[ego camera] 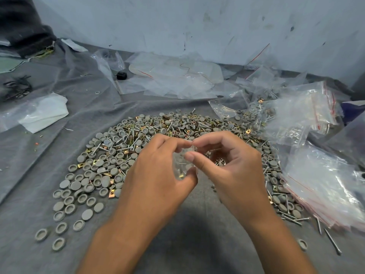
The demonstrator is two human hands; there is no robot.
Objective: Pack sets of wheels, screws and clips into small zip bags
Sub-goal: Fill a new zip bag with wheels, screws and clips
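So the small zip bag [184,163] stands upright, pinched between both grips, left hand [158,175] clamping its lower body, right hand [227,165] pinching the top edge, equally near.

Just one cam here, head-mounted wide-angle, looking forward and down from close over the grey cloth [45,155]. Far wall [197,26] curves across the top of frame.
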